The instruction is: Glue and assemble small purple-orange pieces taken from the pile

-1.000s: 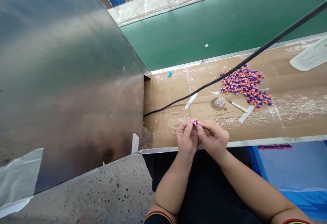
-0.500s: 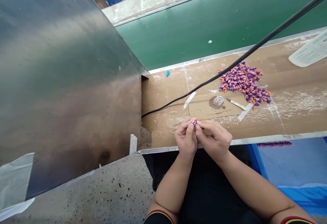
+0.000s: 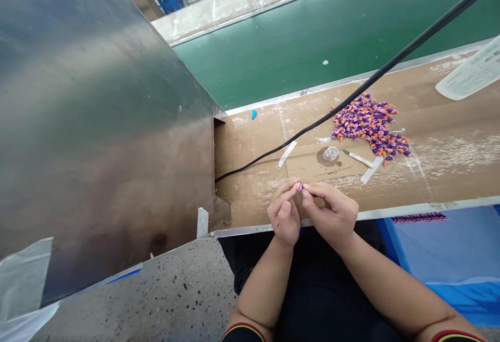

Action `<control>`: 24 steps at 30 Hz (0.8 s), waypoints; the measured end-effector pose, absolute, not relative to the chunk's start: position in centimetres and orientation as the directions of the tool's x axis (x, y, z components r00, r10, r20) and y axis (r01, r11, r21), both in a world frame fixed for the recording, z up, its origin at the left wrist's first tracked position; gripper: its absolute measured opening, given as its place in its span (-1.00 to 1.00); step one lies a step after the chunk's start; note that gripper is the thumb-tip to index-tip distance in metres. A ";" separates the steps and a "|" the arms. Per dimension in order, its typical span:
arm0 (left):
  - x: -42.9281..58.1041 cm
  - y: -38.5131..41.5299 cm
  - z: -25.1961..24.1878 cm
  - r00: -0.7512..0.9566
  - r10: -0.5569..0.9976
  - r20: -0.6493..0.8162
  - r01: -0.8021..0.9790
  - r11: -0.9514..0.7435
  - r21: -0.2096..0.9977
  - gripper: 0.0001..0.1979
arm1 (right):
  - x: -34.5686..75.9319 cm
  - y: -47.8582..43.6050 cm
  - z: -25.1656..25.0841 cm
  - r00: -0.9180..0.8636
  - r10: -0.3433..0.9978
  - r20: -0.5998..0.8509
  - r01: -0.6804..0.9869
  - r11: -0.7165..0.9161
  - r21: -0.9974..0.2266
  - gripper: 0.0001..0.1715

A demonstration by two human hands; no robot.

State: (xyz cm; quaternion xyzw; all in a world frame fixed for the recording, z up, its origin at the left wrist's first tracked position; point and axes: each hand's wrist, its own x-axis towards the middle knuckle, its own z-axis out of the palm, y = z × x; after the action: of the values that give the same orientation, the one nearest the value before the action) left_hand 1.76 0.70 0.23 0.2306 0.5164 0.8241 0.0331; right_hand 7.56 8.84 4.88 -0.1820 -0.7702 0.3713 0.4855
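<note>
Left hand [image 3: 284,216] and right hand [image 3: 333,217] both nearly closed, thumb and fingertips of each pinching one small purple-pink piece [image 3: 299,186] held just above the cardboard-topped bench [image 3: 250,186]. From here I can't tell its material; the fingers hide most of it. A light fingertip pinch seems right for something this small. Beyond lie a clear plastic cup [image 3: 330,154], a craft knife [image 3: 358,159], and a heap of purple-and-orange pieces [image 3: 369,127].
</note>
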 end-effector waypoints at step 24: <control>1.6 0.4 0.7 -0.816 0.312 0.486 0.368 -0.367 0.854 -0.65 | 7.8 8.8 5.2 -0.433 0.613 0.661 -0.128 0.684 -0.718 -0.76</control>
State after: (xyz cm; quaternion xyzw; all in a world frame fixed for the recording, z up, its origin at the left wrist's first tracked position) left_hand 1.61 0.39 0.69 0.3025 0.5625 0.7693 -0.0181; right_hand 7.77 8.77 5.18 -0.1587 -0.7640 0.3644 0.5083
